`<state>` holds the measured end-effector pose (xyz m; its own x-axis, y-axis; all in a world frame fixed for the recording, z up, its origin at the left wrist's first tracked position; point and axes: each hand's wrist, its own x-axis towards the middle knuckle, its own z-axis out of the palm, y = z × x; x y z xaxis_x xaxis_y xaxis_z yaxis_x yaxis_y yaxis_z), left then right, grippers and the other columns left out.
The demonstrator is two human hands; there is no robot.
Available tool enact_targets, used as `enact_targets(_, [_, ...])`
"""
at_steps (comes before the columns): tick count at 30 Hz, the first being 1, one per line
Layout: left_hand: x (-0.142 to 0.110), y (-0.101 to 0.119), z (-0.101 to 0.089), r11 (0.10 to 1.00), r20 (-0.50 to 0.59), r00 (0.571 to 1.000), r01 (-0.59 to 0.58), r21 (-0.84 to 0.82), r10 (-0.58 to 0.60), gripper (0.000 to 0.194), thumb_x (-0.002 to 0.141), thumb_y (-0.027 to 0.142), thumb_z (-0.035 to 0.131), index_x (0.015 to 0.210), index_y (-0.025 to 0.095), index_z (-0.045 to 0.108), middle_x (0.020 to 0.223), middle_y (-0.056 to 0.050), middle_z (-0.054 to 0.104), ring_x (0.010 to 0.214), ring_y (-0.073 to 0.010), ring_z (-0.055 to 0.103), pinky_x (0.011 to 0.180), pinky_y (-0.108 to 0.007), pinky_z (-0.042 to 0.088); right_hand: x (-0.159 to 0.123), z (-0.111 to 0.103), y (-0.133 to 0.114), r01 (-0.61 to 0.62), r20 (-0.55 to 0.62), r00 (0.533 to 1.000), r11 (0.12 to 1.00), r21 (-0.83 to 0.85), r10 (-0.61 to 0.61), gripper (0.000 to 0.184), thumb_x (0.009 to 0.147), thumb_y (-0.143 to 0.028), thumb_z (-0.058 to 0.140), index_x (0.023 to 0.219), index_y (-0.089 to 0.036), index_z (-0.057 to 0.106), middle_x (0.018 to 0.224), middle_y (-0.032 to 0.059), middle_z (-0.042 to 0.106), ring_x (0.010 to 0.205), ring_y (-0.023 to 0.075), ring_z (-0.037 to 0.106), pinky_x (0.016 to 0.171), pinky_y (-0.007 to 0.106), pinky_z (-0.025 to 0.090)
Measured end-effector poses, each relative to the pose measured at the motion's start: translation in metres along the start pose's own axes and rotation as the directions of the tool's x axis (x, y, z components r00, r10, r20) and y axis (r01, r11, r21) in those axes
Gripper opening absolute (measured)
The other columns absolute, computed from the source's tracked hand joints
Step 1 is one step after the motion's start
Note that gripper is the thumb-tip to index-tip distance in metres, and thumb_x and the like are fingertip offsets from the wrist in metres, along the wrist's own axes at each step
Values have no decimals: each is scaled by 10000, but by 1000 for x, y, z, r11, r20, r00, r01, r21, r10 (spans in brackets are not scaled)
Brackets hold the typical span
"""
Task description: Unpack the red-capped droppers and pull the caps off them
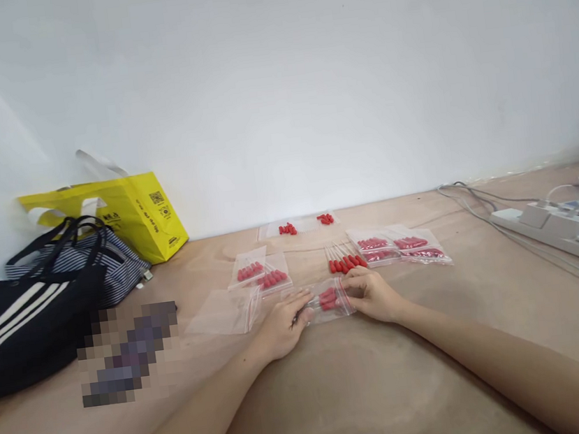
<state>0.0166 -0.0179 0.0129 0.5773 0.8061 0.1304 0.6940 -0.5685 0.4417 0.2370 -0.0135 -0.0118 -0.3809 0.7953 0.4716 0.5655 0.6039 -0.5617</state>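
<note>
A clear zip-lock bag [340, 307] lies on the wooden table between my hands, with red-handled pieces [327, 299] inside. My left hand [286, 324] grips the bag's left end, thumb and fingers closed around it. At the opposite end, beside the red zip line, my right hand [374, 296] pinches the bag's edge. Just beyond my right fingers, a row of loose red-handled tools [347, 264] with thin pale shafts lies side by side; their exact kind is too small to tell. Flat, clear bags [222, 313] rest left of my left hand.
Filled bags lie behind at left [274, 278] and right [413, 242]. More red-handled pieces [287, 230] sit near the wall. A yellow bag [154, 212] and a black striped bag [39, 325] stand at left, a power strip [560, 233] with cables at right. One object is pixelated.
</note>
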Motion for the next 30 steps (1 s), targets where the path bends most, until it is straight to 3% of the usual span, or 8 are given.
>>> enact_targets(4, [-1, -4, 4, 1000, -15, 1000, -16, -4, 16, 395, 832, 363, 407, 1185, 204, 487, 1267, -44, 466, 1192, -186, 393, 1002, -372, 307, 4, -1, -1, 56, 116, 992, 998, 1, -56, 242, 754, -407, 554, 912, -248, 647, 907, 41, 615, 839, 175, 516, 800, 318, 365])
enact_targets(9, [0, -4, 6, 1000, -17, 1000, -2, -2, 2, 395, 830, 350, 413, 1172, 172, 499, 1266, -67, 465, 1186, -193, 399, 1008, -377, 301, 8, 1, 0, -2, 166, 986, 996, -84, 17, 462, 649, -461, 643, 1004, -170, 594, 922, 90, 575, 851, 210, 487, 777, 336, 376])
enact_targets(14, [0, -2, 4, 1000, -1, 1000, 12, 19, -11, 392, 826, 331, 418, 1176, 169, 491, 1269, -65, 463, 1196, -196, 386, 1010, -378, 300, 10, 1, -2, -65, 194, 979, 997, 44, 55, 310, 621, -396, 673, 812, -166, 593, 839, 44, 567, 793, 175, 501, 722, 296, 404])
enact_targets(19, [1, -4, 6, 1000, 3, 1000, -3, 23, 3, 387, 829, 325, 414, 1181, 182, 485, 1275, -55, 457, 1197, -193, 384, 1012, -377, 298, 10, 2, -7, -207, 255, 956, 950, 233, 146, 243, 613, -234, 651, 808, -156, 529, 703, -16, 558, 592, 104, 489, 546, 215, 400])
enact_targets(25, [0, -7, 8, 1000, -22, 999, -22, 6, 22, 375, 831, 330, 416, 1171, 194, 492, 1261, -46, 474, 1188, -199, 395, 1007, -383, 307, 10, 1, -6, -170, 247, 963, 957, 234, 110, 81, 626, -165, 579, 701, -153, 551, 655, -25, 546, 567, 88, 482, 529, 194, 387])
enact_targets(28, [0, -6, 7, 1000, -25, 999, -23, 10, 23, 375, 829, 320, 419, 1174, 189, 487, 1258, -47, 477, 1181, -194, 404, 1005, -374, 310, 10, -4, -5, -126, 182, 978, 979, 158, 96, 69, 615, -175, 594, 668, -150, 557, 676, -14, 536, 585, 91, 474, 535, 195, 382])
enact_targets(30, [0, -6, 7, 1000, -20, 1000, -15, 21, 15, 385, 830, 321, 414, 1185, 182, 474, 1257, -52, 478, 1180, -191, 404, 1003, -369, 312, 10, -8, -6, -94, 207, 976, 984, 154, 60, 123, 602, -215, 635, 675, -151, 557, 694, -11, 540, 609, 97, 479, 552, 201, 388])
